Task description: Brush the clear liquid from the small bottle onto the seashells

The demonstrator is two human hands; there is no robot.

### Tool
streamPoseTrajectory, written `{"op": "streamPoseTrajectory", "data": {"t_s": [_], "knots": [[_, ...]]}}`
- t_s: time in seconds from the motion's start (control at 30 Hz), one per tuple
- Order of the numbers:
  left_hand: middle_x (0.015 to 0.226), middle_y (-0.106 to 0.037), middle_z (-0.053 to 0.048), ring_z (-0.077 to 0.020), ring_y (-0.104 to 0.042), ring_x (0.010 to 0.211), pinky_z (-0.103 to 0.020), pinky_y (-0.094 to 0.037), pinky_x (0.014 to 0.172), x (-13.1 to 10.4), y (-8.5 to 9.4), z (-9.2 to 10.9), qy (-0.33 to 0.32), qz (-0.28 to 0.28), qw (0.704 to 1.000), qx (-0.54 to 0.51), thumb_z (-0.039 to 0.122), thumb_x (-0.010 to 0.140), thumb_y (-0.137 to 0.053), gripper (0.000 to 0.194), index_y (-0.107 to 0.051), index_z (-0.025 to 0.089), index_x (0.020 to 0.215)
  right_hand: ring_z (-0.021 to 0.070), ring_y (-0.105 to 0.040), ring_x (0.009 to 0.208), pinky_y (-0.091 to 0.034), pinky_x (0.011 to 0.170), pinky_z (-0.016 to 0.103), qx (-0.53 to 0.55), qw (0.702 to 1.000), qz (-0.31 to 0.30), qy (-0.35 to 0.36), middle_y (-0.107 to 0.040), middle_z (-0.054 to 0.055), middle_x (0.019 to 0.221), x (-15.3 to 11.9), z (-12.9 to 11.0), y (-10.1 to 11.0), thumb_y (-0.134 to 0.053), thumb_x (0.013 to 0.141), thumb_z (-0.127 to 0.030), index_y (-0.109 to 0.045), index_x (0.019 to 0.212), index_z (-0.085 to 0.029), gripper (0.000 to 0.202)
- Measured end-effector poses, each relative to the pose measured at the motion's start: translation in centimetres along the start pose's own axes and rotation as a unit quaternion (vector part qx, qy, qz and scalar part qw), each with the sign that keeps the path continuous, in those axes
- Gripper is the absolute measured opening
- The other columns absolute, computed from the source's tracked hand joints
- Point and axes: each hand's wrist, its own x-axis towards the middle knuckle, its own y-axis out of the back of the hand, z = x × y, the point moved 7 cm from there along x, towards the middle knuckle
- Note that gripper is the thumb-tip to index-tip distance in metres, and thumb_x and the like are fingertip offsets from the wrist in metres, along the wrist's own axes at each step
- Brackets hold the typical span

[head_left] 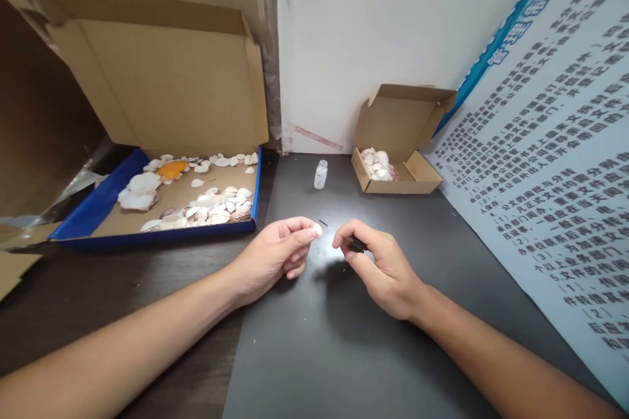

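Between thumb and fingertips, my left hand (282, 247) pinches a small white seashell (317, 230). My right hand (381, 265), to its right, has its fingers curled round a small black cap (357, 245). A thin dark stick, like a brush tip (323, 222), shows beside the shell and lines up with the cap; whether they join is hidden by the fingers and glare. Behind both hands, a small clear bottle (321, 175) with whitish sides stands upright without a lid.
An open blue-edged cardboard box (162, 200) at left holds many white shells and an orange one (173, 170). At the back right, a smaller open carton (398, 186) holds more shells (377, 165). A printed sheet (540, 196) lines the right side; a white wall (363, 26) stands behind.
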Motion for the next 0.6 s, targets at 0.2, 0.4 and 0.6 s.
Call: {"op": "streamPoseTrajectory", "data": {"t_s": [0.2, 0.4, 0.6], "knots": [[0.051, -0.034, 0.009, -0.0047, -0.024, 0.043, -0.016, -0.028, 0.041, 0.3, 0.3, 0.2, 0.014, -0.011, 0.999, -0.043, 0.034, 0.084, -0.069, 0.027, -0.051, 0.017, 0.073, 0.0129, -0.050, 0.058, -0.040, 0.055, 0.024, -0.029, 0.996, 0.021, 0.082, -0.055, -0.002, 0.069, 0.1, -0.6, -1.2, -0.043, 0.082, -0.013, -0.052, 0.089, -0.021, 0.013], [0.053, -0.027, 0.009, -0.0064, -0.026, 0.044, -0.017, -0.030, 0.042, 0.5, 1.2, 0.5, 0.002, 0.004, 0.996, -0.088, 0.030, 0.087, -0.061, 0.025, -0.046, 0.018, 0.070, 0.0100, -0.044, 0.047, -0.037, 0.050, 0.022, -0.050, 0.981, 0.016, 0.189, -0.052, -0.005, 0.062, 1.4, -1.0, -2.8, -0.046, 0.080, -0.015, -0.050, 0.085, -0.021, 0.009], [0.056, -0.026, 0.007, -0.0073, -0.027, 0.046, -0.019, -0.032, 0.044, 0.8, 1.6, 0.5, 0.029, -0.005, 0.991, -0.128, 0.022, 0.086, -0.055, 0.018, -0.049, 0.017, 0.070, 0.0088, -0.038, 0.041, -0.032, 0.045, 0.022, -0.051, 0.993, 0.002, 0.110, -0.042, -0.008, 0.053, 2.3, 0.1, -2.7, -0.046, 0.083, -0.017, -0.048, 0.080, -0.022, 0.006]]}}
